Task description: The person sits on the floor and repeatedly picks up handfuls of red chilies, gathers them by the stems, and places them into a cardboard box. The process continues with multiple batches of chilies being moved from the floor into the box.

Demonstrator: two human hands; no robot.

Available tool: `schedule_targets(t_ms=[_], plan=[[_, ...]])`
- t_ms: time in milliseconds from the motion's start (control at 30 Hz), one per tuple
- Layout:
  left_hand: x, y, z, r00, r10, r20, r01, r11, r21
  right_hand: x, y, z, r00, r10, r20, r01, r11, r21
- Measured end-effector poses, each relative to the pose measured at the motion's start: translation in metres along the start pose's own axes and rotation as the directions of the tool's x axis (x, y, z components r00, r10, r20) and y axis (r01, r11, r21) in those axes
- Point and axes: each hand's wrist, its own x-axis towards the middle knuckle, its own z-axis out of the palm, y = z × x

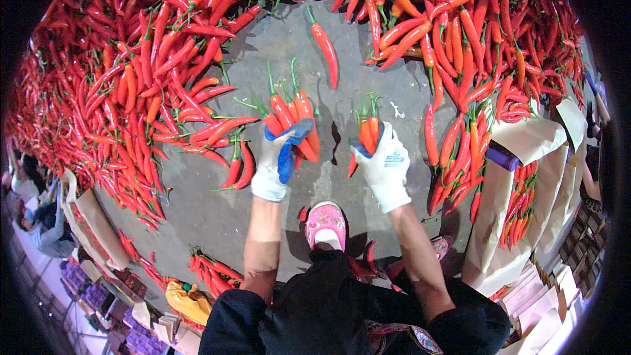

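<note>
My left hand (271,167), in a white glove with a blue palm, is closed around a bunch of red chili peppers (281,113) with green stems pointing away from me. To its right, my right hand (389,169), gloved the same way, grips a smaller bunch of chili peppers (369,129); its fingertips are partly hidden. Both hands are above the grey floor (368,223), apart from each other. Beyond them, a single red chili pepper (324,47) lies on the floor. A few loose chili peppers (241,162) lie just left of my left hand.
A large heap of red chili peppers (105,92) curves around the left, far and right sides. At right stands a paper-lined container (529,139) with peppers inside. My pink shoe (325,218) is below my hands. A yellow bundle (188,300) lies lower left; people (45,227) sit at far left.
</note>
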Motion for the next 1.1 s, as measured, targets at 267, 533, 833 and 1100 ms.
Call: schedule_targets(t_ms=[267,533,833,1100], plan=[[0.023,0.011,0.011,0.995,0.088,-0.036,-0.094,0.956,-0.277,0.018,0.013,-0.011,0.997,-0.001,0.080,-0.039,0.866,0.498],[0.100,0.044,0.047,0.952,0.294,-0.089,-0.262,0.928,0.266,0.136,-0.085,-0.033,0.981,-0.174,-0.084,0.192,0.934,0.301],[0.038,0.027,0.033,0.955,-0.051,0.292,0.120,0.968,-0.222,0.084,-0.039,-0.012,0.889,-0.252,0.383,-0.329,0.231,0.916],[0.014,0.016,0.031,0.815,0.476,0.331,-0.574,0.744,0.341,0.039,-0.010,0.006,0.905,-0.304,-0.299,0.415,0.473,0.777]])
